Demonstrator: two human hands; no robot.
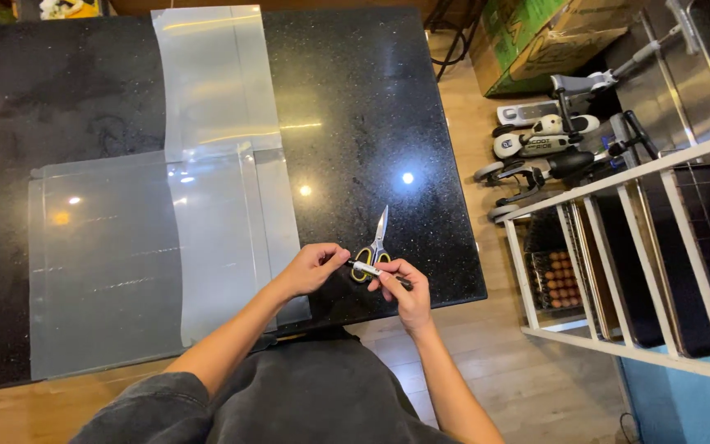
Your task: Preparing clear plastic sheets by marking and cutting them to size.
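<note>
Looking down from my head camera: I am holding a slim marker pen with a white barrel and dark ends (369, 269) between both hands, just above the near edge of the black speckled stone table (355, 90). My left hand (312, 269) is pinching the pen's left end, fingers curled narrow around the tip. My right hand (408, 292) is gripping the other end, fingers folded closed over the barrel, thumb on top. The pen is lying nearly level, tilting slightly down toward my right.

Right behind the pen, a pair of scissors with yellow and black handles and silver blades (375, 242) is resting flat on the table, blades shut and pointing away from me. The pen is crossing in front of the handles; I cannot tell whether it is touching them.

To my left, a large clear plastic sheet (108, 263) is lying flat on the table, catching reflections from the ceiling lights. A second, narrower translucent plastic strip (207, 82) is running from the table's far edge toward me and overlapping the big sheet's right part. My left forearm is passing over the near corner of that plastic.

Off to the right, on the wooden floor (495, 345), a white metal rack (618, 247) is standing close by, and white and black children's scooters (548, 136) are parked beyond it, near a green and brown cardboard box (536, 37).
</note>
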